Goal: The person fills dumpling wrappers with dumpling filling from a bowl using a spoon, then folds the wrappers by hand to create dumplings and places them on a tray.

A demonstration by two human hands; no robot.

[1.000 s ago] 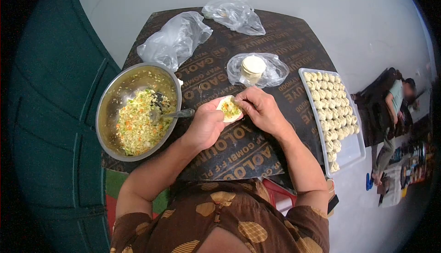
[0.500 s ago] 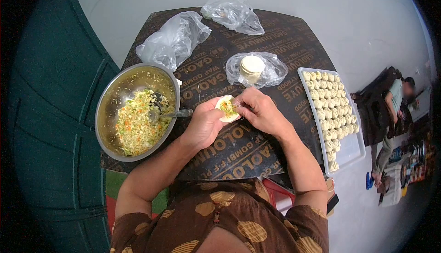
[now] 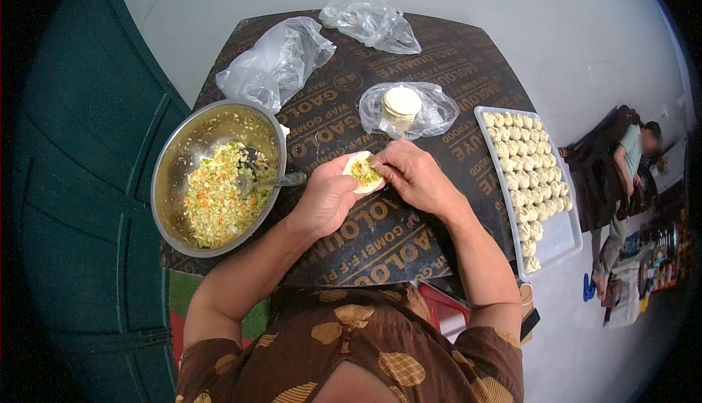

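Observation:
A round dough wrapper (image 3: 357,164) with chopped vegetable filling (image 3: 365,174) in its middle rests in my left hand (image 3: 326,192), whose thumb presses its near-left side. The fingers of my right hand (image 3: 411,175) pinch the wrapper's right edge. To the left stands a steel bowl (image 3: 167,216) of chopped filling, with a metal spoon (image 3: 284,180) leaning in it. Just beyond my hands, a stack of wrappers (image 3: 401,103) sits on a clear plastic bag (image 3: 437,110). On the right, a white tray (image 3: 558,246) carries rows of pleated dumplings (image 3: 521,162).
Two clear plastic bags, one at the far left (image 3: 281,63) and one at the far edge (image 3: 371,23), lie on the dark printed board table (image 3: 344,260). A green panelled door (image 3: 88,205) is at left. Another person (image 3: 629,162) is far off at right.
My hands stay in nearly the same place. The right fingers have shifted slightly along the wrapper's edge, and a little more of the filling shows.

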